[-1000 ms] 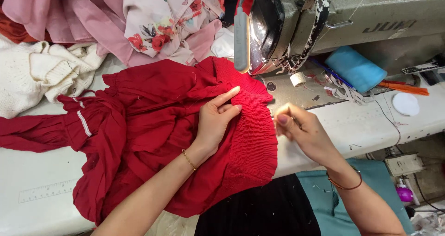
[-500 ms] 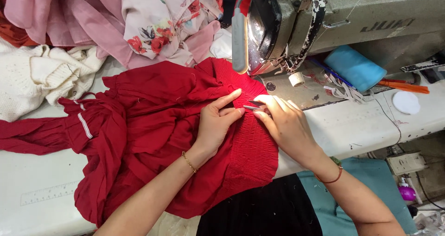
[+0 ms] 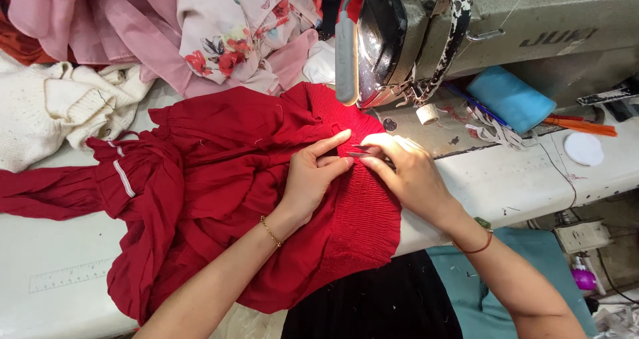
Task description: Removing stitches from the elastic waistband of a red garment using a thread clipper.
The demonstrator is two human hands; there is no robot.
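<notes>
1. Two hands meet on smocked panel: left hand [image 3: 309, 179] pressed flat, fingers loose, gripping nothing.
2. Right hand [image 3: 406, 172] pinched on small metal snips [image 3: 359, 153].
3. Red garment [image 3: 219, 179] lies on white table [image 3: 53, 246], below sewing machine [image 3: 466, 26].

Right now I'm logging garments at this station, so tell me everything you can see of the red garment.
The red garment is a thin woven-looking piece with gathered ruffles and a ribbed, smocked band. It lies crumpled on the white table, one end under the sewing machine head, the band hanging over the table's front edge. The left hand presses it flat; the right hand holds small metal snips at the smocking.
</notes>
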